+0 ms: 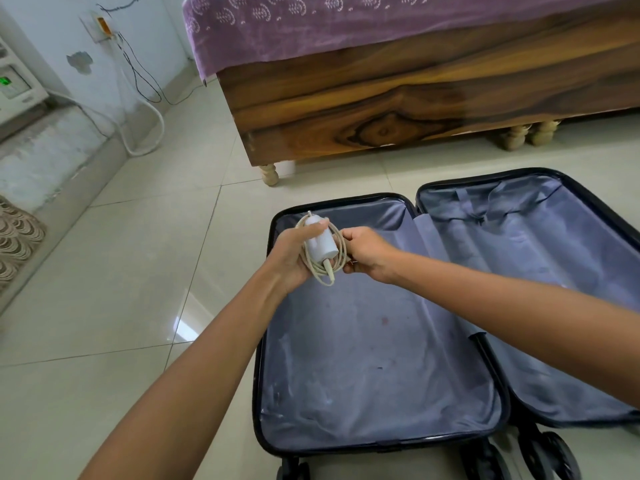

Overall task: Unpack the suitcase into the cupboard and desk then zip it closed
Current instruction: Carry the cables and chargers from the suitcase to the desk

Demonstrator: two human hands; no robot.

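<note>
Both bare forearms reach forward over the open suitcase [381, 358], which lies flat on the tiled floor [121, 271] with its two grey-lined halves spread. Above the far corner of the left half, the left hand [294, 254] grips a white charger [320, 240] with its cord [332, 268] coiled around it. Just beside it, the right hand [363, 252] has curled fingers and pinches the coil at its right side. Beyond the suitcase stands a wooden bed [398, 109] with a purple cover [311, 29]. Left of the suitcase, cables [145, 81] hang on the wall.
</note>
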